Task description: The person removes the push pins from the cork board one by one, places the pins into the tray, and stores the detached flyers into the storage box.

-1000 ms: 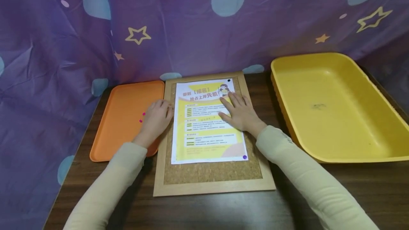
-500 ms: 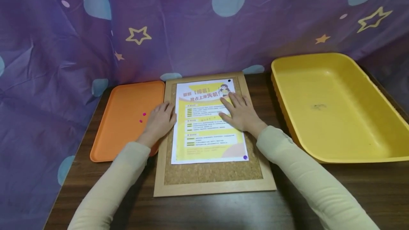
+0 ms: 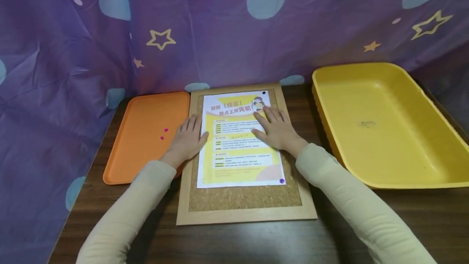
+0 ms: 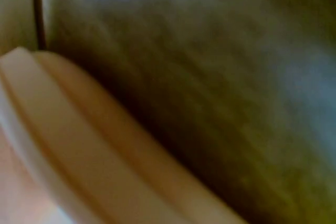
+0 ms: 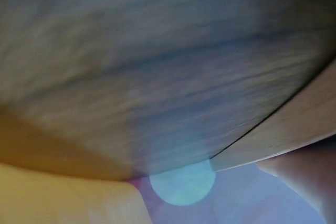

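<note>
Two magenta specks (image 3: 166, 130), maybe pins, on orange tray (image 3: 143, 141); yellow bin (image 3: 395, 146) smudged inside; straight-fingered hands (image 3: 185, 141) (image 3: 276, 131) touching poster (image 3: 234, 175).

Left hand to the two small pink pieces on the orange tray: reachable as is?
Likely yes. The left hand lies over the left side of the corkboard, right beside the orange tray; nothing visible stands between it and the pink pieces.

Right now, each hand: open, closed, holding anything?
Left hand: open, over the board's left side and the paper's edge.
Right hand: open, spread on the paper.
</note>
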The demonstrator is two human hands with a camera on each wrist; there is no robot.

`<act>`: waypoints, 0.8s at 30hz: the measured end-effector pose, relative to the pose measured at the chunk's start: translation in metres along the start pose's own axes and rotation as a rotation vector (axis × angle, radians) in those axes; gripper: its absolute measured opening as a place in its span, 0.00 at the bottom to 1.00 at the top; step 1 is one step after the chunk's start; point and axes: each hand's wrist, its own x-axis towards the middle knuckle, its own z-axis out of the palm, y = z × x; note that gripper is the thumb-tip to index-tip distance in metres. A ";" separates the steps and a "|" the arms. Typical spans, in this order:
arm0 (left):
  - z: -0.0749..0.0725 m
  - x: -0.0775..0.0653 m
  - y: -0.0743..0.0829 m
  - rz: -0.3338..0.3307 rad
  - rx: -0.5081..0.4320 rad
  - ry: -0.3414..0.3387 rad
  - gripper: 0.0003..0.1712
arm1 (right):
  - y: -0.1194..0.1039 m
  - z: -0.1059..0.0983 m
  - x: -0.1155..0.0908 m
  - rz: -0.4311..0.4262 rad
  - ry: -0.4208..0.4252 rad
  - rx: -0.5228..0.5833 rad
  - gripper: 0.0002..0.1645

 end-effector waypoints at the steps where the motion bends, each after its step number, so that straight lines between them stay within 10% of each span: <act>1: 0.000 0.000 0.000 -0.001 -0.001 0.001 0.39 | 0.000 -0.001 0.000 -0.002 -0.002 0.011 0.42; 11: 0.000 -0.001 0.003 0.025 0.028 0.010 0.36 | -0.004 -0.020 0.003 0.001 0.027 0.122 0.41; 24: 0.002 -0.001 0.002 0.041 0.043 -0.010 0.36 | 0.010 -0.060 0.032 0.252 0.230 0.611 0.24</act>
